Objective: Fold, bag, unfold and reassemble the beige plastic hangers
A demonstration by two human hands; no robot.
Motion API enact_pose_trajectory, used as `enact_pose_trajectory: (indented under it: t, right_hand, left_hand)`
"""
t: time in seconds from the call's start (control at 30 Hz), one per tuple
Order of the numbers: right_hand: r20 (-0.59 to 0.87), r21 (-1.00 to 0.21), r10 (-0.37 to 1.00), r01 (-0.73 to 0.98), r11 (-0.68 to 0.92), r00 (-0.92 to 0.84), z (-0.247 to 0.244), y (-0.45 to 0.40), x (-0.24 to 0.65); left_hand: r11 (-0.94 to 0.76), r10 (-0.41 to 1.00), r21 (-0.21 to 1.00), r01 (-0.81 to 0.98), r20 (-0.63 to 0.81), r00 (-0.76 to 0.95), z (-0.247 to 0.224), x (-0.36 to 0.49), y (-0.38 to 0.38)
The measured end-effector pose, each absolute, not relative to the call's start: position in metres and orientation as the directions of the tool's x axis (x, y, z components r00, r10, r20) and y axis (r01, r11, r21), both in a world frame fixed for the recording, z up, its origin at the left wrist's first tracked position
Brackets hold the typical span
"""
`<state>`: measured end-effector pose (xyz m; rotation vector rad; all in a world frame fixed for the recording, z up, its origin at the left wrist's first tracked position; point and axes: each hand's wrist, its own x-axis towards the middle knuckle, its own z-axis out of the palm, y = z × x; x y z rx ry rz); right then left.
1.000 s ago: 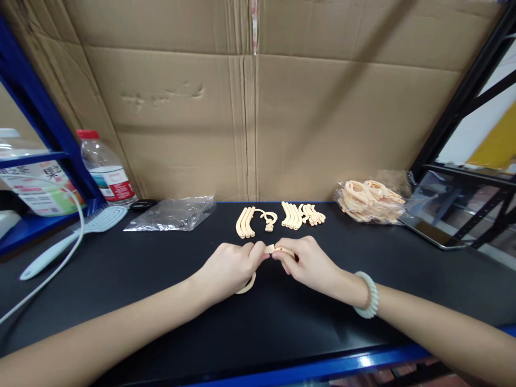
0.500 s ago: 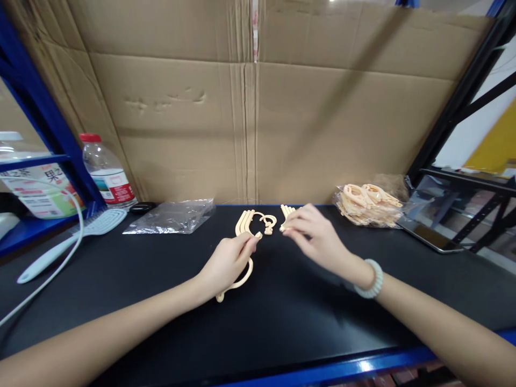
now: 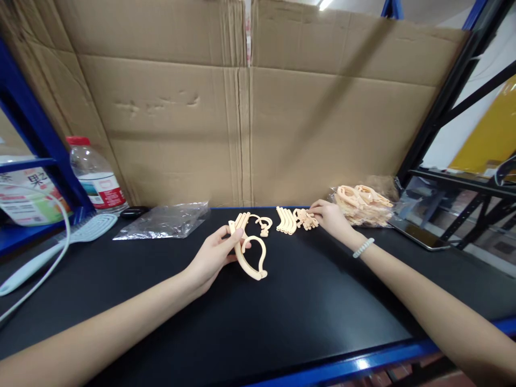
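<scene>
My left hand (image 3: 215, 255) is closed on a beige plastic hanger part (image 3: 246, 263), a curved arm with a rounded hook attached, held above the black table. Just behind it lie several straight-ended hanger arms (image 3: 242, 219), partly hidden by my fingers. A loose hook piece (image 3: 264, 226) rests beside them. Farther right, several curved hanger arms (image 3: 285, 221) lie side by side. My right hand (image 3: 332, 217) reaches to a cluster of small beige hanger pieces (image 3: 305, 219), its fingertips pinched at the right edge of the cluster. What sits between those fingertips is too small to make out.
A clear bag of beige hanger parts (image 3: 363, 207) lies behind my right hand, near a dark flat tablet-like object (image 3: 419, 235). At the left are a flat plastic bag (image 3: 163, 220), a hairbrush (image 3: 91, 230), a white cable and a bottle (image 3: 99, 180). Cardboard (image 3: 181, 134) stands behind.
My right hand has moved right, from the curved arms to the small pieces. My left hand has turned, bringing the held hanger part's hook to the right. The view has shifted slightly.
</scene>
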<state>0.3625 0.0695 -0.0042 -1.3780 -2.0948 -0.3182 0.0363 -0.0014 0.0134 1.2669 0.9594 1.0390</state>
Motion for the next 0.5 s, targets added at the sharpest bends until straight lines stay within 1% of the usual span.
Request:
enact_pose_trajectory:
  t: [0.17, 0.33, 0.43, 0.5]
  right_hand:
    - [0.552, -0.110, 0.804, 0.935, 0.336, -0.224, -0.008, 0.075, 0.369]
    - [0.505, -0.101, 0.841, 0.954, 0.282, -0.195, -0.008, 0.072, 0.370]
    - [0.515, -0.103, 0.839, 0.958, 0.266, -0.177, -0.001, 0.064, 0.363]
    - [0.552, -0.118, 0.807, 0.939, 0.324, -0.210, 0.007, 0.054, 0.350]
  left_hand:
    - [0.037, 0.971, 0.992, -0.122, -0.006, 0.239, 0.011, 0.035, -0.001]
    - [0.036, 0.970, 0.990, -0.140, -0.001, 0.242, 0.009, 0.035, 0.000]
    - [0.046, 0.971, 0.987, -0.155, -0.007, 0.241, 0.009, 0.035, 0.001]
    - [0.048, 0.971, 0.985, -0.163, -0.007, 0.240, 0.010, 0.036, 0.001]
